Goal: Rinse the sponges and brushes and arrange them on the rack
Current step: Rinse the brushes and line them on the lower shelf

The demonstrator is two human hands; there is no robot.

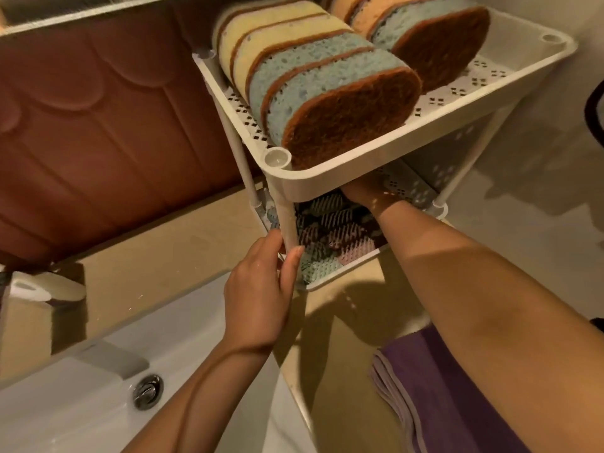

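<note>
A white two-tier rack (pixel 343 184) stands on the counter beside the sink. Its top tray holds several sponges (pixel 327 93) on edge in two rows, yellow and blue with brown scouring faces. The lower tray holds several bristled brushes (pixel 330 230), pink, dark and pale green. My left hand (pixel 261 289) grips the rack's front leg (pixel 287 220) between thumb and fingers. My right hand (pixel 366 194) reaches into the lower tier over the brushes; the top tray hides its fingers.
A white sink (pixel 98 403) with a chrome drain plug (pixel 147 391) lies at the lower left. A folded purple towel (pixel 434 397) lies on the beige counter at the lower right. A reddish-brown tiled wall rises behind the rack on the left.
</note>
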